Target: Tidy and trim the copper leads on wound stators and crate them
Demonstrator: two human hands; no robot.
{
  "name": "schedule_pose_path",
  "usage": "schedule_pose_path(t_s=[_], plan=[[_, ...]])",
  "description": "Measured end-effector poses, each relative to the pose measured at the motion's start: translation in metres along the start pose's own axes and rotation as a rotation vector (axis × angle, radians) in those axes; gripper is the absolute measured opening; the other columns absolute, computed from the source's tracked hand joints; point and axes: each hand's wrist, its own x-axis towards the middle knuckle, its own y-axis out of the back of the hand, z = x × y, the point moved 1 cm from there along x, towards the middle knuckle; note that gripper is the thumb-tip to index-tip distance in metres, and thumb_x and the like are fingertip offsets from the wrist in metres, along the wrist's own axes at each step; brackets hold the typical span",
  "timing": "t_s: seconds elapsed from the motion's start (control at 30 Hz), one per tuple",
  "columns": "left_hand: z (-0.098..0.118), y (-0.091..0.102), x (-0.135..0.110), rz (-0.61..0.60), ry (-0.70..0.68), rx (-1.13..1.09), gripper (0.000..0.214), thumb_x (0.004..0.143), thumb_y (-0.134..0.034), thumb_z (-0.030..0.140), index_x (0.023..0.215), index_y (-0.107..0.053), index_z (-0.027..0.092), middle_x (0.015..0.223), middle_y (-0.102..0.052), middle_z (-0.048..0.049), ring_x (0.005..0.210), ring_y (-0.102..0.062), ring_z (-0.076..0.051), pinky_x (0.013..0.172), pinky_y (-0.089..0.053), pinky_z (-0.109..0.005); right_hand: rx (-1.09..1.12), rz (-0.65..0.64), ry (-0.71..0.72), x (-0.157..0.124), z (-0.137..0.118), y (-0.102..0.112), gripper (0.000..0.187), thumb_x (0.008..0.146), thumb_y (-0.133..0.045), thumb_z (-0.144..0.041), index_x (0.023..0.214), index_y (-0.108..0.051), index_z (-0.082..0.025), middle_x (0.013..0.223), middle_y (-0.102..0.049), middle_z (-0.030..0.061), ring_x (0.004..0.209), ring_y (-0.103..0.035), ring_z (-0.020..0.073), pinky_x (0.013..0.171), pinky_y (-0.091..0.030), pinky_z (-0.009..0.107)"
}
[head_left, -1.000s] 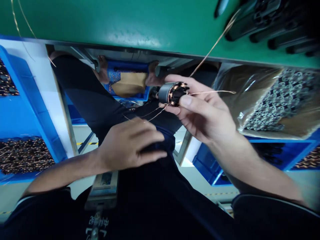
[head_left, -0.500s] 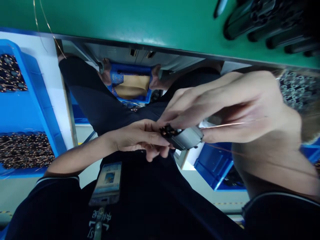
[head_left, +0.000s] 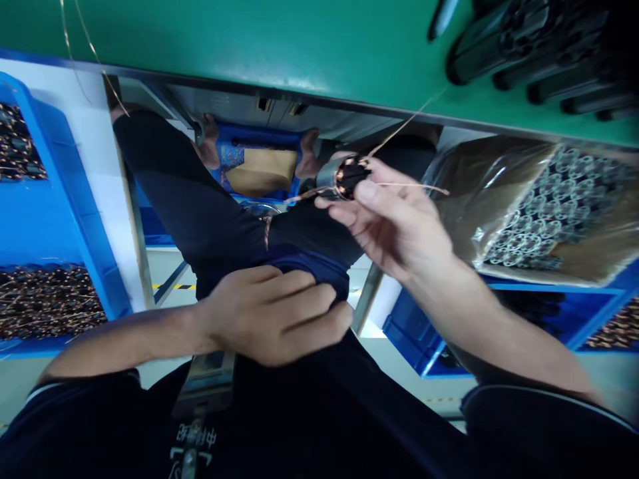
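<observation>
The green bench (head_left: 249, 40) is up past my knees. My right hand (head_left: 394, 229) pinches a small wound motor core (head_left: 347, 178) in its fingertips, with thin copper wires (head_left: 404, 123) sticking out. A soft pinch keeps them from bending. My left hand (head_left: 272, 316) lies curled on dark blue cloth (head_left: 319, 269), and I cannot tell if it holds anything

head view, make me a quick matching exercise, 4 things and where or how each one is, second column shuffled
Things:
1. right hand
2. left hand
3. copper-wound motor core
4. stacked pale rings

Places or states:
A. resting on dark cloth in the lap
B. inside a clear plastic bag in a cardboard box
C. trailing loose copper wire ends
D. raised in the air, gripping the wound part

Pairs: 1-D, 2-A, 3-C, 4-B
</observation>
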Motion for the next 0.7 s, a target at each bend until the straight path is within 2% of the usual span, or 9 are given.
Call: schedule_pose_path(t_s=[0.1,0.17,0.23,0.3,0.37,0.47,0.53,0.6,0.7], plan=[[-0.016,-0.022,-0.001,-0.02,0.253,-0.531,0.034,0.108,-0.082,0.056,0.118,-0.09,0.024,0.117,-0.089,-0.0107,0.1,-0.084,-0.019,0.076,-0.064,-0.024,-0.114,-0.125,0.2,-0.003,-0.032,0.006,0.047,0.077,-0.107,-0.031,0.121,-0.092,-0.04,0.111,-0.092,-0.0034,0.094,-0.089,0.0164,0.087,-0.074,0.021],[-0.031,-0.028,0.007,-0.167,0.378,-0.974,0.046,0.106,-0.081,0.062,0.123,-0.089,0.02,0.122,-0.088,-0.0148,0.093,-0.085,-0.019,0.067,-0.066,-0.023,-0.214,-0.311,0.219,-0.005,-0.053,0.006,0.047,0.079,-0.104,-0.026,0.121,-0.092,-0.044,0.115,-0.091,-0.0012,0.098,-0.09,0.0222,0.084,-0.077,0.028],[-0.04,-0.029,0.016,-0.356,0.403,-1.287,0.046,0.105,-0.084,0.061,0.119,-0.088,0.018,0.118,-0.088,-0.0151,0.078,-0.083,-0.017,0.056,-0.063,-0.022,-0.311,-0.524,0.192,-0.005,-0.071,0.003,0.04,0.088,-0.097,-0.026,0.122,-0.092,-0.045,0.119,-0.091,-0.0014,0.099,-0.091,0.025,0.08,-0.078,0.034],[-0.043,-0.027,0.021,-0.48,0.404,-1.404,0.038,0.101,-0.091,0.053,0.114,-0.089,0.017,0.113,-0.088,-0.0132,0.072,-0.081,-0.015,0.054,-0.063,-0.02,-0.402,-0.642,0.146,-0.001,-0.088,-0.002,0.02,0.094,-0.094,-0.031,0.112,-0.094,-0.039,0.115,-0.091,-0.0019,0.099,-0.091,0.0243,0.08,-0.078,0.036],[-0.041,-0.026,0.022,-0.531,0.411,-1.424,0.035,0.095,-0.098,0.048,0.11,-0.09,0.017,0.11,-0.088,-0.0119,0.073,-0.082,-0.014,0.056,-0.063,-0.018,-0.512,-0.713,0.11,0.005,-0.102,-0.006,0.007,0.092,-0.095,-0.036,0.099,-0.094,-0.034,0.108,-0.091,-0.002,0.095,-0.091,0.0223,0.082,-0.076,0.034],[-0.032,-0.023,0.019,-0.531,0.422,-1.376,0.035,0.088,-0.103,0.046,0.1,-0.088,0.016,0.101,-0.087,-0.0106,0.071,-0.08,-0.015,0.058,-0.063,-0.019,-0.639,-0.837,0.155,0.009,-0.113,-0.01,0.011,0.091,-0.097,-0.027,0.099,-0.093,-0.034,0.11,-0.091,-0.0019,0.098,-0.091,0.0209,0.088,-0.077,0.031],[-0.026,-0.017,0.017,-0.371,0.395,-1.165,0.033,0.086,-0.103,0.043,0.089,-0.083,0.017,0.087,-0.084,-0.0064,0.065,-0.076,-0.013,0.058,-0.061,-0.021,-0.695,-0.861,0.269,0.005,-0.108,-0.012,0.018,0.096,-0.093,-0.023,0.108,-0.093,-0.036,0.115,-0.091,-0.0035,0.101,-0.091,0.02,0.088,-0.078,0.029],[-0.024,-0.003,0.012,-0.064,0.299,-0.724,0.03,0.087,-0.1,0.039,0.08,-0.08,0.019,0.08,-0.08,-0.0029,0.066,-0.073,-0.013,0.061,-0.06,-0.022,-0.736,-0.675,0.378,-0.003,-0.092,-0.01,0.025,0.096,-0.095,-0.025,0.117,-0.093,-0.039,0.115,-0.091,-0.0054,0.101,-0.091,0.02,0.088,-0.078,0.029],[-0.03,0.028,-0.006,0.292,0.086,-0.009,0.017,0.093,-0.095,0.033,0.082,-0.085,0.025,0.087,-0.083,-0.0009,0.078,-0.074,-0.014,0.07,-0.058,-0.026,-0.606,-0.179,0.38,-0.015,-0.059,-0.003,0.049,0.086,-0.103,-0.023,0.129,-0.091,-0.043,0.118,-0.09,-0.0045,0.103,-0.089,0.0225,0.098,-0.079,0.032]])
